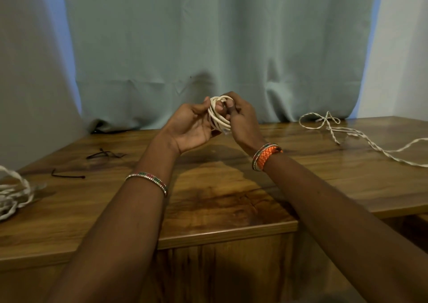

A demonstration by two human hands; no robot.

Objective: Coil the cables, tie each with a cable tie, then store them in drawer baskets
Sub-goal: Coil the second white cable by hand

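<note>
A small coil of white cable [216, 115] is held up above the wooden table [208, 187], between both hands. My left hand [192, 126] cups it from the left, thumb over the top loops. My right hand [240, 117] grips the right side of the coil, fingers curled through its middle. A dark thing sits inside the coil by my right fingers; what it is cannot be told. Black cable ties lie on the table at the left: a small bunch [105, 154] and a single one [68, 176].
A loose twisted white cable [342, 131] sprawls over the right side of the table. Another bundle of twisted white cable [14, 194] lies at the left edge. A pale green curtain [208, 48] hangs behind the table. The table's front edge steps back on the right.
</note>
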